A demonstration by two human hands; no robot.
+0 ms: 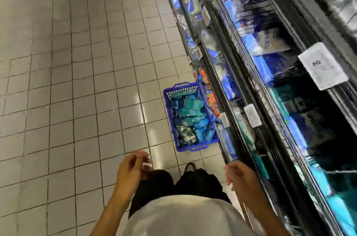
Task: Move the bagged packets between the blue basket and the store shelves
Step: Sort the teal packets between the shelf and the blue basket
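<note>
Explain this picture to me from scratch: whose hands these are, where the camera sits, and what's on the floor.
There is no machine here. A person wears a camera on the head, so the one picture looks down along their own body. The left hand and right hand hang in front, fingers loosely curled, holding nothing. Ahead on the tiled floor stands a blue basket filled with blue and teal bagged packets. It sits right against the store shelves on the right, which hold more packets. The picture is blurred, so labels cannot be read.
</note>
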